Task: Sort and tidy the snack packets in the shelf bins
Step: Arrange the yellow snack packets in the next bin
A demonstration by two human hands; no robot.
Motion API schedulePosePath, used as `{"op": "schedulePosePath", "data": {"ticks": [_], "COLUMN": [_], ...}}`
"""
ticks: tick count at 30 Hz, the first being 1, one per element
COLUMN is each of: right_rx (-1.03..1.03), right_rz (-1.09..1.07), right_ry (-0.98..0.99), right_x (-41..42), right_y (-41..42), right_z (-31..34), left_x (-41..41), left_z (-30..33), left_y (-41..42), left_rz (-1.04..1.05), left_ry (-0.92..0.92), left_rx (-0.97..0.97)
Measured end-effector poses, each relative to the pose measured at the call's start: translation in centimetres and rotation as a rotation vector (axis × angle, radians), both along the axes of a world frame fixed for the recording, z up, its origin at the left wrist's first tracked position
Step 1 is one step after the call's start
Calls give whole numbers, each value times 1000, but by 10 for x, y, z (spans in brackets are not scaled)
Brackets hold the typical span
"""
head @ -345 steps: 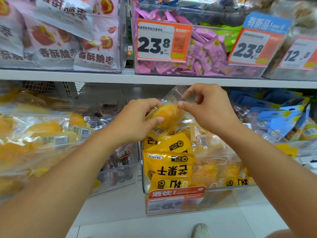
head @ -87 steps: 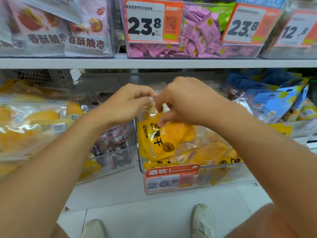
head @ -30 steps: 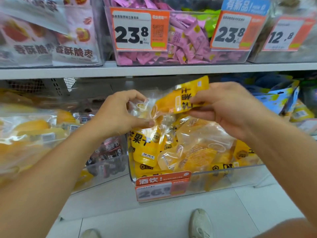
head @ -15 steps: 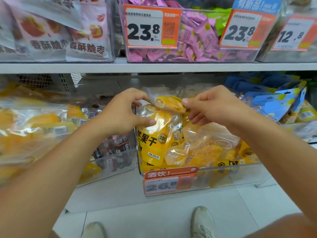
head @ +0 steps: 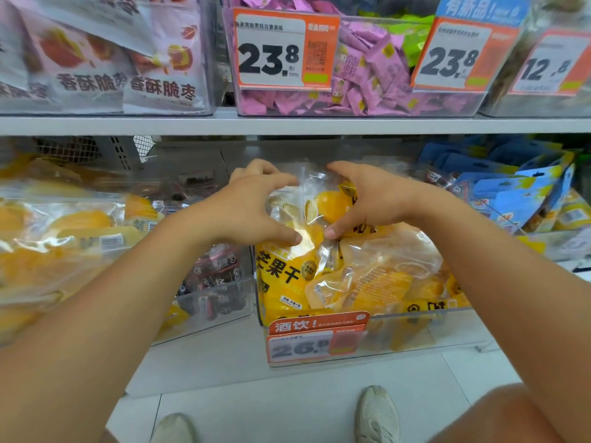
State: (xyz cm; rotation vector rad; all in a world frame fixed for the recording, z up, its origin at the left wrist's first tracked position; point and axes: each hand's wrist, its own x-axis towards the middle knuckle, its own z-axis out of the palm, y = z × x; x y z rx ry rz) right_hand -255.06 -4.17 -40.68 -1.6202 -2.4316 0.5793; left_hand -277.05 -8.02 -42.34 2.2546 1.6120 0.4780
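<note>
A clear bin [head: 415, 337] on the lower shelf holds several yellow dried-mango packets [head: 284, 279]. Over its back part, my left hand [head: 252, 209] and my right hand [head: 374, 199] curl round the two sides of one clear-and-yellow mango packet [head: 323, 203]. Fingers wrap over its top edge and both thumbs press its lower front. The packet stands roughly upright on the pile. The bin's back is hidden behind my hands.
To the left stands a clear bin of dark red packets [head: 217, 276], then big mango bags [head: 64, 238]. Blue pouches [head: 518, 187] fill the bin to the right. The upper shelf edge [head: 287, 125] carries pink-sweet bins with price tags [head: 281, 49]. My shoes [head: 377, 414] stand on the floor below.
Both hands have closed in on the packet from its two sides and brought it down onto the pile; half a second ago they pinched its upper corners further apart.
</note>
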Motion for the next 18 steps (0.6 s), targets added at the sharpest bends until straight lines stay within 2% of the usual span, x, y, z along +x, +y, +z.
{"op": "schedulePosePath", "data": {"ticks": [6,9,14,16,18], "right_rx": [188,402,518,399,119], "right_rz": [-20,-31,40,31,23], "right_ry": [-86,-1,249,512,742], "right_x": [-6,1,12,15,14], "right_y": [-4,-16,-46,-51,-53], "right_z": [1,10,31,38,39], "left_x": [10,4,-13,-16,-16], "left_z": [-5,2,8,7,4], "left_y": [0,-4,-7,-6,-5], "left_rz": [50,35,53,82,83], "left_ry": [-108,-67,-69,-83,-97], "left_rx": [96,138,184,233,228]}}
